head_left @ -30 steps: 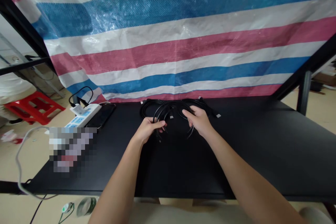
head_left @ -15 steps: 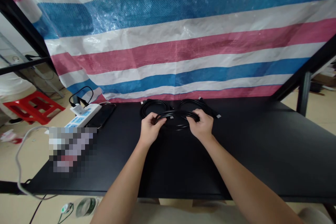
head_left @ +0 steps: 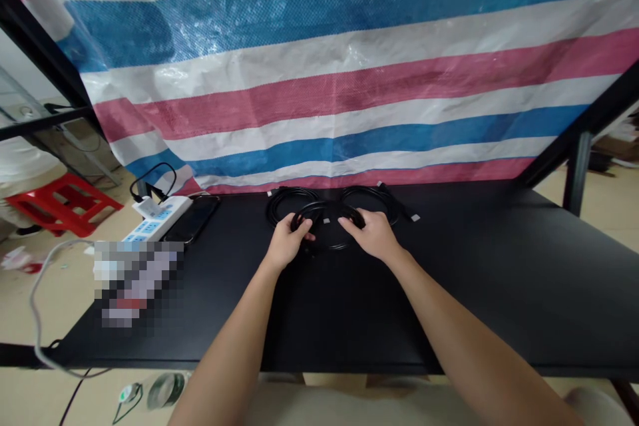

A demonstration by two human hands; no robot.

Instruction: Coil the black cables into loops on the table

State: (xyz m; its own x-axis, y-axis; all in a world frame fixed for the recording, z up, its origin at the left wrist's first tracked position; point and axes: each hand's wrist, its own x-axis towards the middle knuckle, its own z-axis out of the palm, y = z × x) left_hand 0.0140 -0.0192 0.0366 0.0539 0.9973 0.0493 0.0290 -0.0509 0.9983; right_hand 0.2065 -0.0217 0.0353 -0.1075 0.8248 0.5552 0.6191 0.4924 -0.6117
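Observation:
A coiled black cable (head_left: 327, 223) lies on the black table (head_left: 449, 293) between my two hands. My left hand (head_left: 287, 243) grips the coil's left side, fingers curled over the strands. My right hand (head_left: 372, 234) rests on the coil's right side, fingers bent down onto it. Two more black cable coils lie just behind, one at the back left (head_left: 287, 200) and one at the back right (head_left: 372, 196), with small silver plugs showing at their ends.
A white power strip (head_left: 157, 219) and a dark phone (head_left: 192, 219) lie at the table's far left. A blue, white and pink striped tarp (head_left: 349, 80) hangs behind. A red stool (head_left: 54, 200) stands on the floor at left. A black frame post (head_left: 576, 173) rises at right.
The coil was stretched wide between my hands half a second ago. Now my hands have come closer together and pressed it into a smaller loop on the table.

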